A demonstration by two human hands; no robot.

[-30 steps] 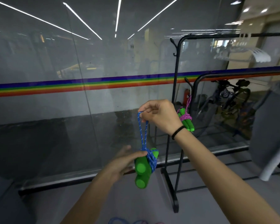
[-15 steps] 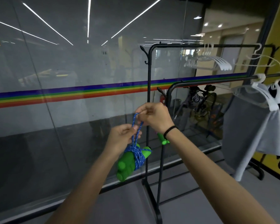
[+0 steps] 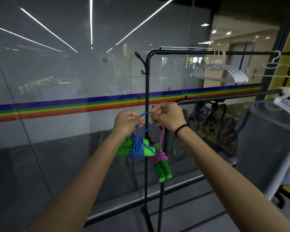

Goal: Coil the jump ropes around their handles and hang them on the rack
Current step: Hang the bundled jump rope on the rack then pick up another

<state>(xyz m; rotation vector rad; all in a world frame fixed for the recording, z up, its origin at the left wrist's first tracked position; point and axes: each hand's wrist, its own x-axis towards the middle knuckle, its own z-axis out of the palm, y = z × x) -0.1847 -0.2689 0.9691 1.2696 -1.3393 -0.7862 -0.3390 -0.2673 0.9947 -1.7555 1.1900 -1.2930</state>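
The blue jump rope (image 3: 137,148) is in the middle of the view, in front of the black post of the rack (image 3: 147,91). Its cord is wound many times around its two green handles (image 3: 124,148), which lie almost level, with their ends pointing toward eight o'clock. From this bundle a loop of the blue cord goes up toward twelve o'clock, and both hands hold it there.

The left hand (image 3: 126,122) is at eleven o'clock from the bundle. Its fingers are curled and pinch the left side of the loop. The right hand (image 3: 167,117), at one o'clock from the bundle, pinches the right side of the loop between thumb and fingers. The top of the loop makes a small arch between the two hands, across the post.

Just beside the blue bundle, at four o'clock from it, hangs the pink jump rope (image 3: 159,158), already coiled around its own handles, which point down toward five o'clock. Its cord goes up behind the right hand, so what it hangs on is hidden.

Farther out, white hangers (image 3: 224,71) hang on the top bar at two o'clock, and a grey garment (image 3: 266,148) is at three o'clock. Behind everything a rainbow stripe (image 3: 57,108) runs across the glass wall (image 3: 57,156).
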